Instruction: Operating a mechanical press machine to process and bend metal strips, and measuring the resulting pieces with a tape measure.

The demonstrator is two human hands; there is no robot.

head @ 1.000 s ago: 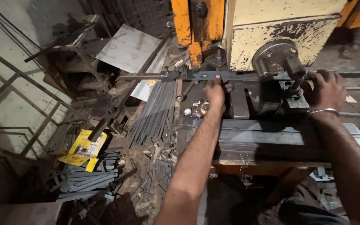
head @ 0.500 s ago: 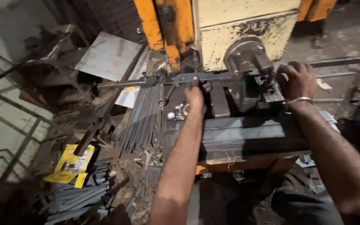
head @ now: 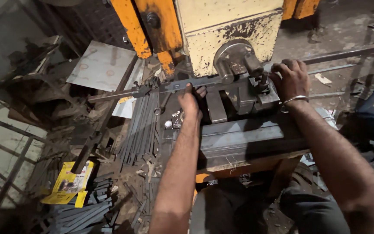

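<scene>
Head camera view, looking down at a dim, cluttered metal workshop. The largest thing is a cream and orange press machine (head: 230, 30) at the top centre, its paint chipped, with a round grey ram head (head: 234, 60) hanging at its front. Below it lies a heavy steel work bed (head: 247, 136), dark and scuffed, carrying the blocky die fixture (head: 239, 102).

A long flat steel strip (head: 161, 89) runs across the bed from left to right, passing under the ram head. It is the piece being worked. Its left end juts out over the floor, well clear of the bed.

The left hand (head: 190, 102) is pressed down on the strip just left of the die, fingers curled over its far edge, holding it firmly. The right hand (head: 291, 80) is clenched over the right side of the fixture, next to the ram; whether it grips the strip or a part of the fixture cannot be told. A thin metal bangle (head: 294, 102) circles that wrist.

To do this well, it seems wise to keep the strip flat and square against the die, with both hands' fingers kept out from under the ram.

On the floor to the left lie a flat grey metal sheet (head: 100, 65), a bundle of cut steel strips (head: 141, 125) and, smallest, a yellow packet (head: 68, 184).
</scene>
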